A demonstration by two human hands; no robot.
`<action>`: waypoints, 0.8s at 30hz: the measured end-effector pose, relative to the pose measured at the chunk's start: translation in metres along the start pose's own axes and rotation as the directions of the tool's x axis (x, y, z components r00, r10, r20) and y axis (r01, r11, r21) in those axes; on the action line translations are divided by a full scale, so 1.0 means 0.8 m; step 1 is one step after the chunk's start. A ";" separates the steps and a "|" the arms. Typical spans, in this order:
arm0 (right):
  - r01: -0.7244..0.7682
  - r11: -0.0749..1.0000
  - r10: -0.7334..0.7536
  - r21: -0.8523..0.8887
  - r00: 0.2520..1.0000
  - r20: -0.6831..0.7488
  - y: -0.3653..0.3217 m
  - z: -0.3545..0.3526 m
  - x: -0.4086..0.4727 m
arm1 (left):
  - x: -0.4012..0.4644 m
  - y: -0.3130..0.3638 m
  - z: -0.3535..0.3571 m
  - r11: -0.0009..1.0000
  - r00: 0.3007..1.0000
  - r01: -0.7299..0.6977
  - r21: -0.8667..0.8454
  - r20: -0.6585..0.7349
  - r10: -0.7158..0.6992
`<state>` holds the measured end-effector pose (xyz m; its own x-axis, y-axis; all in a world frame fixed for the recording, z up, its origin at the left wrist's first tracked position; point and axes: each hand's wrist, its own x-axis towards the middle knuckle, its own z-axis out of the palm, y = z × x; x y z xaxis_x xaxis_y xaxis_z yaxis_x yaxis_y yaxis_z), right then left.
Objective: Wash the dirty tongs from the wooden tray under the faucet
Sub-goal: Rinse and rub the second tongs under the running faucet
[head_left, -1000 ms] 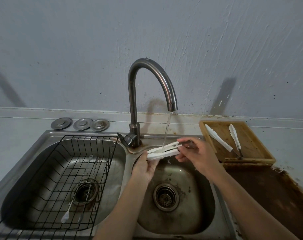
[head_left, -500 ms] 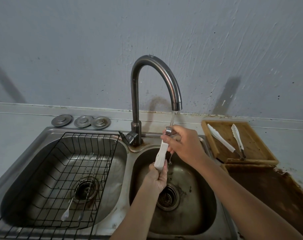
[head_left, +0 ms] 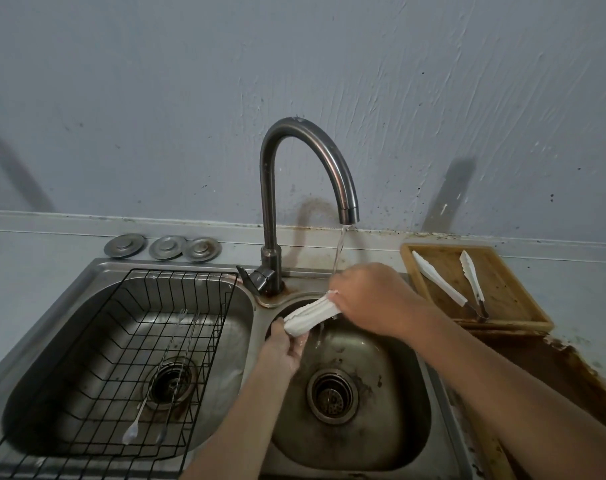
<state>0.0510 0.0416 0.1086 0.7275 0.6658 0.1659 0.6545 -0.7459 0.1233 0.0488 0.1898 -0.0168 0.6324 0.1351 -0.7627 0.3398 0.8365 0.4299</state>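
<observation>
Fingers of the right hand [head_left: 370, 299] clamp the white tongs [head_left: 312, 318] at their far end, the left hand [head_left: 282, 348] pinching the near tips, held over the right basin [head_left: 391, 431] so the faucet [head_left: 305, 188] stream rinses them.

Two bare forearms, no sleeves, no jewellery

- White tongs [head_left: 311, 314] are held closed and slanted between the left hand [head_left: 283, 348] and right hand [head_left: 374, 299], beneath the faucet [head_left: 308, 181].
- Wooden tray [head_left: 509, 299], right of the right hand, is seen holding two more tongs [head_left: 439, 284].
</observation>
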 end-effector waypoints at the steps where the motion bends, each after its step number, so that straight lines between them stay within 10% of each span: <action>1: 0.063 0.989 -0.065 -0.133 0.998 -0.005 -0.005 0.010 0.000 | 0.001 0.008 0.000 0.998 0.999 -0.036 0.042 0.003 0.036; 5: 0.044 0.973 -0.006 -0.224 0.986 0.169 -0.026 0.054 0.007 | -0.005 0.028 -0.007 0.975 0.995 -0.098 0.198 0.022 0.096; 9: -0.281 0.930 0.220 0.237 0.942 0.254 -0.028 0.085 -0.002 | -0.018 0.047 -0.009 0.921 0.995 -0.092 0.378 0.066 0.072; 13: -0.558 0.389 0.374 0.733 0.823 0.428 -0.037 0.099 -0.012 | -0.019 0.072 -0.005 0.709 0.941 -0.292 0.642 0.062 0.332; 18: -0.448 -0.333 0.305 0.830 0.782 0.544 -0.043 0.109 -0.012 | -0.004 0.090 0.009 0.299 0.710 -0.555 0.776 0.255 0.657; 24: -0.357 -0.462 0.259 0.812 0.821 0.508 -0.040 0.108 -0.015 | 0.013 0.083 0.021 0.084 0.635 -0.399 0.913 0.209 0.744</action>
<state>0.0388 0.0591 0.0182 0.8717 0.3630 -0.3292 -0.3950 0.1229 -0.9104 0.0897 0.2380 0.0123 0.8000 0.5967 -0.0633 0.4116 -0.4689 0.7815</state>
